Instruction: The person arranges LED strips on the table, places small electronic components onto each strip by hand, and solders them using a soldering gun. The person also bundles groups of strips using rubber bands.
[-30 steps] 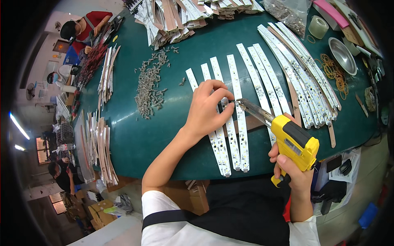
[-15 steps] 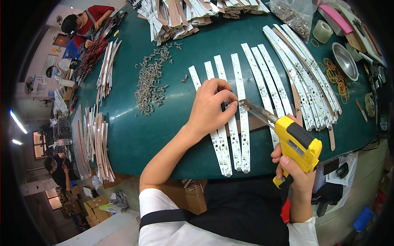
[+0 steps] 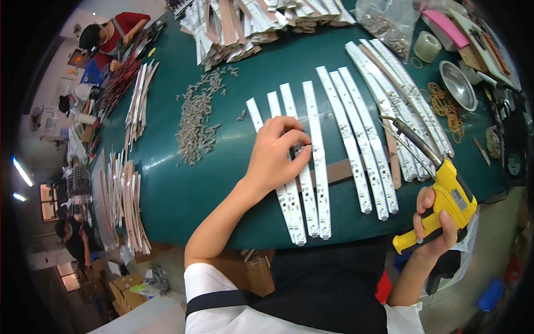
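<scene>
My right hand grips the handle of a yellow and black soldering gun. Its metal tip points up and left, above the strips on the right. My left hand lies over a group of white LED strips, with thumb and forefinger pinched beside the rightmost one. Whatever is between those fingertips is too small and hidden to make out. A second group of LED strips lies side by side to the right. Beneath both groups passes a flat brown strip.
Small metal parts lie piled at the left of the green table. Strip stacks fill the far edge, and more LED strips lie at right. Rubber bands and a metal bowl sit beyond. A co-worker sits far left.
My right hand has drawn the soldering gun away from the strip by my left fingers, to the right. My left hand stays pinched at about the same place on the strips.
</scene>
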The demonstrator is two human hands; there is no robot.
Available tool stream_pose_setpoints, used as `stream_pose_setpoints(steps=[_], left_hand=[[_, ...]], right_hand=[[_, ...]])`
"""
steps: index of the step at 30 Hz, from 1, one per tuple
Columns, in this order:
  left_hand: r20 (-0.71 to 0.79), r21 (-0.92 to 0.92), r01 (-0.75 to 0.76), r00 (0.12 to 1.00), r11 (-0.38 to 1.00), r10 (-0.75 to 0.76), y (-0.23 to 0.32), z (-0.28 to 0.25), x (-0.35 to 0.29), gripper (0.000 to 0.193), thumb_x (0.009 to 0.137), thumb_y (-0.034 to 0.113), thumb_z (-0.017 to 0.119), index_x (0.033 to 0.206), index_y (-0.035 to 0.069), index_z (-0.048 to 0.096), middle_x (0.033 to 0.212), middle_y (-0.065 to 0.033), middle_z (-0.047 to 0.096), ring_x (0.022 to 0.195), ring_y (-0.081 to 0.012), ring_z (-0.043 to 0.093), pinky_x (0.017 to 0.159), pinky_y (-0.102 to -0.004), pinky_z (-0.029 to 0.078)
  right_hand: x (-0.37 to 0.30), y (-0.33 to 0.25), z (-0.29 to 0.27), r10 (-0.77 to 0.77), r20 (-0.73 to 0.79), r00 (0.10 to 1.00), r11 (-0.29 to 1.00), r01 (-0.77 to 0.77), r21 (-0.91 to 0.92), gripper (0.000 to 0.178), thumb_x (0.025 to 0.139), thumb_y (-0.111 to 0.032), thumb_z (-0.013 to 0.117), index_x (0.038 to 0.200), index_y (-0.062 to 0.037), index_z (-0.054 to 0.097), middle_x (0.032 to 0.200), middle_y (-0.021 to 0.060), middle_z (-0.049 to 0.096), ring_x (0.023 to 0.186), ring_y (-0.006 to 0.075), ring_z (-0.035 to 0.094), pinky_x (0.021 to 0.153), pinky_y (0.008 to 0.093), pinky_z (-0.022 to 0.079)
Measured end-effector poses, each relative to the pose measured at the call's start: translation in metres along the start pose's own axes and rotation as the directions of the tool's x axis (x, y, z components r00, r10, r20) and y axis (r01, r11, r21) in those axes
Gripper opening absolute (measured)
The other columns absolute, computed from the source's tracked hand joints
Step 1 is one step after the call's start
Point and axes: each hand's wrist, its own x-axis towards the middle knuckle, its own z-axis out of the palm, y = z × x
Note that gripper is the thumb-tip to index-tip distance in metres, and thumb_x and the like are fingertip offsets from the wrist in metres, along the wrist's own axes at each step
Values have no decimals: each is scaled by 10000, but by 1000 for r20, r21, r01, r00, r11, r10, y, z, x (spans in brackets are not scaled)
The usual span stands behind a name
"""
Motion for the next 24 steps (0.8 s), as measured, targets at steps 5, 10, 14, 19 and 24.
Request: stream_pose_setpoints(steps=[5,10,14,19,24], left_hand=[[-19,-40,-19,1000,999,18,-1,3,0,101,719,86,685,810,50,660,988,-72,565,909,-249,537,794,-362,432],[-25,-10,-50,998,999,50,2,-3,3,166,722,93,691,881,59,658,999,-74,572,932,-257,544,805,-369,431],[-5,50,-132,991,990,133,27,-18,-2,214,714,108,713,922,79,669,1066,-80,595,960,-263,572,819,-378,448],[150,93,-314,942,945,299,71,-26,-27,313,682,181,764,963,73,678,1066,-80,623,967,-280,608,831,-393,470],[-9,-191,283,957,940,-290,80,-46,-72,281,824,121,678,1071,7,604,1009,-127,640,889,-213,652,719,-316,523]], right_hand=[[15,2,-45,-70,89,994,960,43,278,647,833,-88,556,1364,82,229,972,174,442,869,180,396,419,191,458],[19,4,-75,-178,89,980,837,103,537,613,813,-45,584,1330,22,261,927,94,378,862,141,377,454,179,480],[18,3,-79,-201,76,977,809,122,575,627,801,-51,608,1327,-3,271,905,78,372,851,135,384,457,172,499],[23,10,-79,-178,89,980,791,88,605,616,806,-33,597,1327,-15,269,899,84,378,836,139,390,457,175,504],[19,6,-88,-197,77,977,789,111,604,587,811,-4,591,1312,-5,286,896,89,389,833,132,394,439,167,504]])
